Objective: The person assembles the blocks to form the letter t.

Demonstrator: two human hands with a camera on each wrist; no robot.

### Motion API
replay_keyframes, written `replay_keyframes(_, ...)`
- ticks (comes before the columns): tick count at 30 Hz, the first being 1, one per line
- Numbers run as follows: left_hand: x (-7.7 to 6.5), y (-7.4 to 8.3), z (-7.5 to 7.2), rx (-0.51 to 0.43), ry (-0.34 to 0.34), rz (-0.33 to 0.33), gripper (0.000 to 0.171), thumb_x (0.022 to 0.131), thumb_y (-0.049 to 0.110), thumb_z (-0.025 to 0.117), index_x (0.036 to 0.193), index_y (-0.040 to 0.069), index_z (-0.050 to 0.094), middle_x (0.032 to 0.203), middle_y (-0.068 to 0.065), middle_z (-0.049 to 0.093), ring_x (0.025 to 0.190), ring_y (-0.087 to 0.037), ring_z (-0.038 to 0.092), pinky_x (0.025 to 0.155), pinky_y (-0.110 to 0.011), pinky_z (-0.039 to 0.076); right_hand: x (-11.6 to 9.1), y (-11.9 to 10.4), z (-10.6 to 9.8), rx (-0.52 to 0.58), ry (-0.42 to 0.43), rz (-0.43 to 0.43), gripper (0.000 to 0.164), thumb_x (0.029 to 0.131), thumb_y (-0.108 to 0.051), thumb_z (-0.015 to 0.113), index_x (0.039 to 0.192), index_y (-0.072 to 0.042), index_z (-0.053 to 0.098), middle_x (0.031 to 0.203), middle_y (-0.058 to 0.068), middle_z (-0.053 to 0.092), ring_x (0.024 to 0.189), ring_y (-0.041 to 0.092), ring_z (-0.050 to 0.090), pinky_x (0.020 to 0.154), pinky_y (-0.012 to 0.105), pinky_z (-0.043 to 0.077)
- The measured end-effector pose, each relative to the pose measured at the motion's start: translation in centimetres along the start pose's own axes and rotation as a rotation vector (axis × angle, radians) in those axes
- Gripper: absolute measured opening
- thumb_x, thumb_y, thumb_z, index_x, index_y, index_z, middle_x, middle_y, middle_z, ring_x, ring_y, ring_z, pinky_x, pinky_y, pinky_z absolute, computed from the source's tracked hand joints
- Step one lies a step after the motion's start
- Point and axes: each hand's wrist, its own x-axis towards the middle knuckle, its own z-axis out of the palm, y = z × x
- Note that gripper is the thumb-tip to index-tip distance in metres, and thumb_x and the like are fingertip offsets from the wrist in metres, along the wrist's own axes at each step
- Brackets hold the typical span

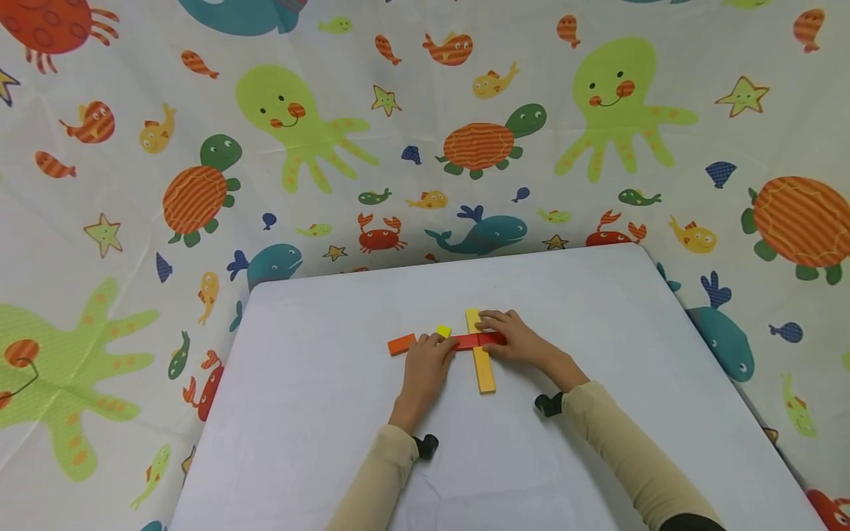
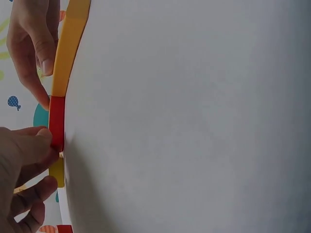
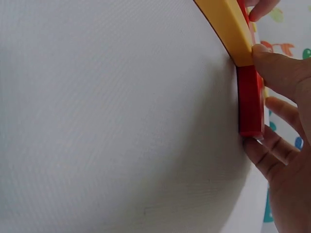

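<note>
Two red blocks lie end to end in a row across the gap between two yellow-orange blocks, forming a cross. My left hand [image 1: 423, 372] has its thumb and finger at the left end of the left red block [image 1: 465, 342], pinching it. The right red block [image 1: 489, 338] is held by my right hand [image 1: 523, 343], its thumb near the front yellow-orange block [image 1: 484, 372] and its fingers around the outer end, as the right wrist view shows. The back yellow-orange block [image 1: 472, 317] stands just behind the red row, partly beside my right fingertips.
Behind my left fingers is a small bright yellow block [image 1: 443, 332]. An orange block [image 1: 401, 344] lies left of that hand. Everything rests on a white-covered table [image 1: 319, 413], with a sea-animal cloth [image 1: 412, 74] hanging behind it.
</note>
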Motion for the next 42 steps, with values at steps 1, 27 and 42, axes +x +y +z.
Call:
replay_keyframes(1, 0.0, 0.0, 0.0, -0.003, -0.004, -0.002, 0.027, 0.101, 0.024, 0.070, 0.128, 0.022, 0.075, 0.112, -0.002, 0.072, 0.098, -0.021, 0.060, 0.083, -0.034, 0.048, 0.0, 0.0, 0.0, 0.008, 0.000, -0.003, 0.050, 0.098, -0.028, 0.073, 0.144, -0.012, 0.061, 0.162, 0.014, 0.046, 0.135, 0.039, 0.045, 0.109, 0.056, 0.049)
replay_keyframes(27, 1.6, -1.2, -1.5, 0.042, -0.014, 0.006, 0.031, 0.099, 0.020, 0.072, 0.131, 0.018, 0.071, 0.120, -0.004, 0.066, 0.111, -0.024, 0.058, 0.093, -0.039, 0.052, -0.1, 0.0, 0.2, 0.025, -0.005, 0.039, 0.056, 0.098, -0.033, 0.074, 0.149, -0.017, 0.057, 0.164, 0.011, 0.044, 0.141, 0.037, 0.044, 0.110, 0.054, 0.050)
replay_keyframes(42, 2.2, -1.4, -1.2, 0.105, -0.192, -0.124, 0.054, 0.101, 0.043, 0.067, 0.148, 0.018, 0.057, 0.137, -0.008, 0.061, 0.128, -0.029, 0.050, 0.111, -0.053, 0.040, 0.0, 0.0, 0.4, -0.055, 0.009, 0.050, 0.057, 0.096, -0.036, 0.074, 0.148, -0.020, 0.058, 0.164, 0.008, 0.045, 0.139, 0.036, 0.048, 0.111, 0.057, 0.049)
